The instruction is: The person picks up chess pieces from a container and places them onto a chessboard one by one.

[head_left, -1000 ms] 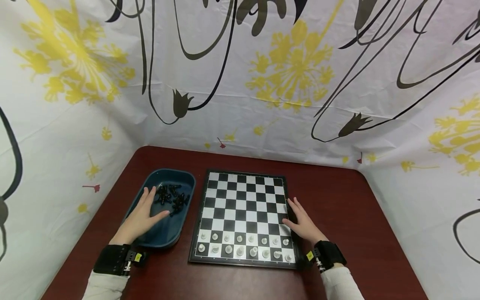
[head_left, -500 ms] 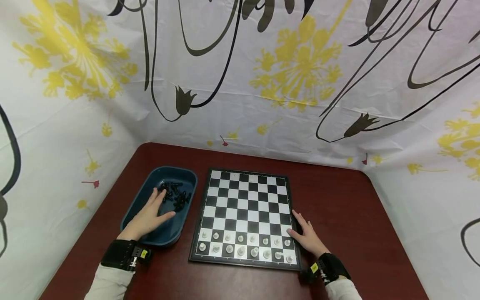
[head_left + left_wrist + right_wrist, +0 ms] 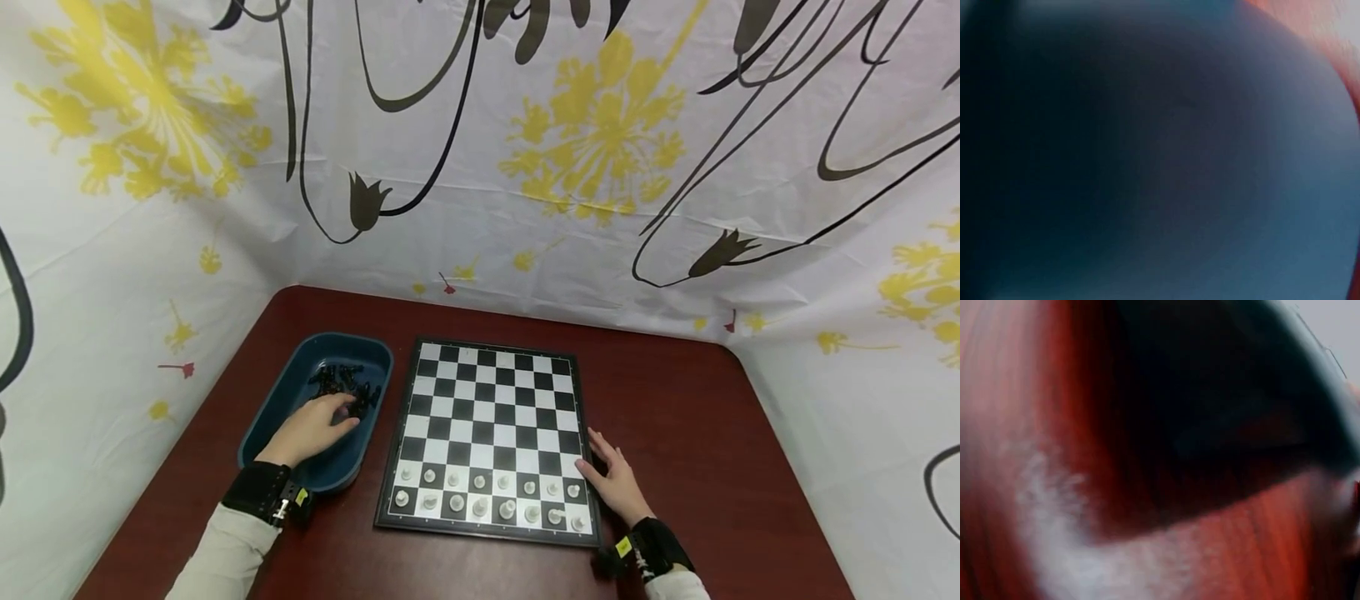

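The left hand (image 3: 313, 429) reaches into the blue tray (image 3: 279, 400), fingers seemingly curling over the black chess pieces (image 3: 347, 388), though whether they pinch one I cannot tell; such pieces look small, light, rigid and smooth, best pinched by the stem.

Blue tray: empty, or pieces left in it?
Not empty. The tray holds a cluster of black pieces at its far end, with the left hand inside, at them.
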### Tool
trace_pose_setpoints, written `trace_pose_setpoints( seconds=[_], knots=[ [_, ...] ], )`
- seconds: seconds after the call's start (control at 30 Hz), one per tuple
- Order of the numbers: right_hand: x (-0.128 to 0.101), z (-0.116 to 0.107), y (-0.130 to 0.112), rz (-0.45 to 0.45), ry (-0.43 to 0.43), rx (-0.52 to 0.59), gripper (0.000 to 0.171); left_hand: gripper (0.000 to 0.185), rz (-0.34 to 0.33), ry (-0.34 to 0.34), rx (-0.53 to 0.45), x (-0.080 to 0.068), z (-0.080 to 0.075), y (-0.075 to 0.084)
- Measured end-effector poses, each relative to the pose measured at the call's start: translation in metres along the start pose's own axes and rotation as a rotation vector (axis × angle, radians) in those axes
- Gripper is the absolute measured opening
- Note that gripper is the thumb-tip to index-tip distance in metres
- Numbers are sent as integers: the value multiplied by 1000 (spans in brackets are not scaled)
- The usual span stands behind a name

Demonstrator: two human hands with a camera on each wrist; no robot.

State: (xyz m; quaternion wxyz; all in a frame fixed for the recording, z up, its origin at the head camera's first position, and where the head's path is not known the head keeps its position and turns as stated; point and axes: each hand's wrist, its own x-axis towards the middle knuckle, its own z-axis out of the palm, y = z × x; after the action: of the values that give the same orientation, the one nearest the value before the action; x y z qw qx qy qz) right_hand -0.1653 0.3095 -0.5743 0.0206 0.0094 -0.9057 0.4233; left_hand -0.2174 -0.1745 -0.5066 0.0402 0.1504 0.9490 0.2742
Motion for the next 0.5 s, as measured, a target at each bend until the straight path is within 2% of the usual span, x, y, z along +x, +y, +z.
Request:
trace_pose_setpoints(
  seconds=[0.3,0.37,0.5],
  knots=[
    [-6,8,-3,70,121,-36,55,40,-44,-40,5,1,4,-6],
    [-7,10,-4,79,151,-63,51,38,-34,-16,2,1,4,-5],
    [-11,12,-4,80,192,-88,45,30,4,80,-7,3,2,-1]
  ],
)
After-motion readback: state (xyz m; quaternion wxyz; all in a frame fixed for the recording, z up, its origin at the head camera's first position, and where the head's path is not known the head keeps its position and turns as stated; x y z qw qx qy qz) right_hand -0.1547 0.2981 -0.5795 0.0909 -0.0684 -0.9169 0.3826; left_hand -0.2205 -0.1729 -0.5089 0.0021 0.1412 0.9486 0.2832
